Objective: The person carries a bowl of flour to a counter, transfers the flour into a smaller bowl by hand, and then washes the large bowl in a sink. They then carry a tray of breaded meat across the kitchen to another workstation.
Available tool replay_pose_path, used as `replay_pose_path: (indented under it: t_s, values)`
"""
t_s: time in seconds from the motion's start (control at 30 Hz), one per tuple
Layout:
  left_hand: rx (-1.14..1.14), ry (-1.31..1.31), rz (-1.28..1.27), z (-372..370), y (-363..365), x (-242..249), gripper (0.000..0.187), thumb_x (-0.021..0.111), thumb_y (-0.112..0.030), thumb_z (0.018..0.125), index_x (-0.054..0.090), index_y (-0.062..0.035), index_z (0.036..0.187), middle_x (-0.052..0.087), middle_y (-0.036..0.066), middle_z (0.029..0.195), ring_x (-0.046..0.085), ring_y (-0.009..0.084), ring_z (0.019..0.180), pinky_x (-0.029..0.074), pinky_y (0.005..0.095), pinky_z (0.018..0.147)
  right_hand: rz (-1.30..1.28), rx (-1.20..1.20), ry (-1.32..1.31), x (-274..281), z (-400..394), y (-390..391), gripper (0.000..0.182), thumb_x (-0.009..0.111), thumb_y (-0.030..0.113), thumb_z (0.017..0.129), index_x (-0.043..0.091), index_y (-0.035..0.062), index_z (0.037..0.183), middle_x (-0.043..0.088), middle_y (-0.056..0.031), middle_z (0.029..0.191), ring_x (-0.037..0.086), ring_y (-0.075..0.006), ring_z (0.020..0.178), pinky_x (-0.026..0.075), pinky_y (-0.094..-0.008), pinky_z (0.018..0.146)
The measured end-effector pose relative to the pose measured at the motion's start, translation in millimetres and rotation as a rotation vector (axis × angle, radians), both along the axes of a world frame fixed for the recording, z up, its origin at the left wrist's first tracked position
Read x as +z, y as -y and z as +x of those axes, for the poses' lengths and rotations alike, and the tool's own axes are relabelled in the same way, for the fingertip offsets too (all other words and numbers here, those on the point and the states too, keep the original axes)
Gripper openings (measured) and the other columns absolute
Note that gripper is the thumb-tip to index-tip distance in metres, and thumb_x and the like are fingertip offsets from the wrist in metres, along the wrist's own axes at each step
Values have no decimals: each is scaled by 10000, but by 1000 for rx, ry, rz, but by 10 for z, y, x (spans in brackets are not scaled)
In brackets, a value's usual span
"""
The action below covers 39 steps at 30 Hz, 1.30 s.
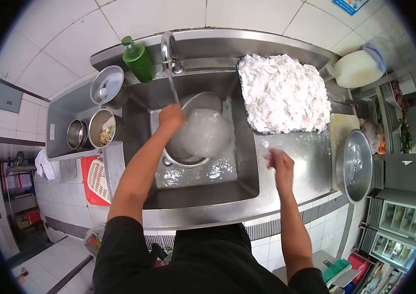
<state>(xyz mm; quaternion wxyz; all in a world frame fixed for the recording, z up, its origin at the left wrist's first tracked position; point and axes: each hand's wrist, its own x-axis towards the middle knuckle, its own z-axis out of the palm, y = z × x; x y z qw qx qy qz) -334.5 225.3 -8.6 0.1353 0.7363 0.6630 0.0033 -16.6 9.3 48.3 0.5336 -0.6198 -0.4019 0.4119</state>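
Observation:
My left hand (171,118) is closed on the rim of a metal bowl (202,100) in the sink, close to the stream from the tap (168,51). The bowl is tipped, and cloudy whitish water (207,132) spills over its near side. Under the spill is a round metal rim (188,163), partly hidden by the water. My right hand (281,169) hovers over the steel counter to the right of the sink. Its fingers are bent, slightly apart and a little blurred, with nothing visible in them. Beyond it lies a tray heaped with white-coated pieces (286,93).
A green pump bottle (139,61) stands left of the tap. Metal pots (102,128) sit along the left side, one with food scraps. A white basket (97,180) rests on a red board. On the right are a large metal bowl (354,166) and a plastic jug (359,68).

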Motion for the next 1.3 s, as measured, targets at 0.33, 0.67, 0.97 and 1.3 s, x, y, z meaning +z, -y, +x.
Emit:
replay_pose_path:
  t_s: [0.33, 0.67, 0.97, 1.3]
  values:
    - [-298, 92, 413, 33, -362, 557, 258, 594, -100, 731, 605, -99, 989, 638, 104, 935, 596, 299, 931, 498, 435, 760, -33, 386, -376, 530, -1741, -2148, 242, 558, 210, 896, 639, -15, 933, 637, -68, 797, 595, -125, 701, 499, -254, 683]
    - [180, 238, 221, -889, 515, -288, 140, 591, -192, 761, 650, -71, 797, 653, 143, 807, 630, 319, 818, 507, 441, 699, 49, 769, 131, 521, -3183, -2726, 312, 571, 237, 853, 598, -12, 1038, 651, -122, 727, 639, -184, 626, 516, -297, 596]
    - [692, 689, -243, -1416, 1705, -1370, 330, 546, -182, 776, 611, -32, 1063, 653, 199, 956, 633, 328, 905, 503, 429, 787, 200, 1005, 1401, 237, -4740, -3520, 671, 684, 308, 724, 446, 71, 1305, 492, -223, 1286, 511, -357, 1162, 436, -437, 959]
    - [947, 1619, -861, -1426, 1870, -844, 502, 556, -103, 760, 458, -79, 1252, 627, 105, 988, 646, 222, 767, 560, 349, 544, 96, 1216, 1413, -37, -4836, -3807, 573, 575, 235, 804, 397, 108, 1334, 564, -235, 1178, 549, -371, 1097, 450, -451, 915]
